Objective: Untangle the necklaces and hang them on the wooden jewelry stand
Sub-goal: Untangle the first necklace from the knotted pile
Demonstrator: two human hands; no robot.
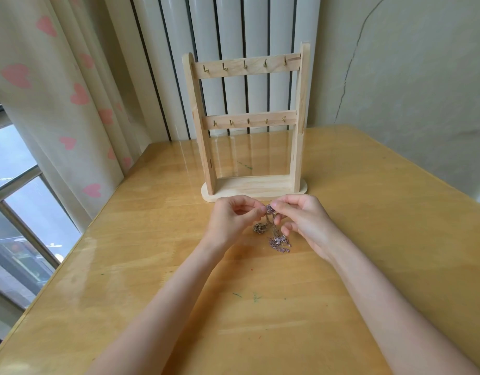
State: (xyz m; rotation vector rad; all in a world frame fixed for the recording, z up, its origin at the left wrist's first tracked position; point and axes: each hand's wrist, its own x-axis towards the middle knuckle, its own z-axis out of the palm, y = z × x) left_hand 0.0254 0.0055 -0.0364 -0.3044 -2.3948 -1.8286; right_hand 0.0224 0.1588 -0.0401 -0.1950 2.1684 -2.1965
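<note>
Pinkish-silver thin metal chains, the tangled necklaces (274,228), hang as one knotted bunch between my two hands, just in front of the stand's base. The bunch runs roughly top to bottom: its upper end is pinched at the fingertips, and its lower end pools in a loose heap on the glossy yellow wooden table (152,266). A small round brownish pendant (259,228) dangles off the left side of the strands, close to my left palm.

Behind the hands stands the pale wooden jewelry stand (248,125), upright on an oval base, with two crossbars that each carry five small brass hooks; every hook is bare. Nothing lies between the chains and the stand. A white ribbed radiator (233,28) rises behind it, a cream curtain with pink hearts (57,85) hangs at the left, and a cracked wall is at the right.

My left hand (233,219) and right hand (303,220) both reach in from below with forearms bare, thumbs and forefingers meeting on the top knot, each gripping the chain there while the other fingers curl loosely.
</note>
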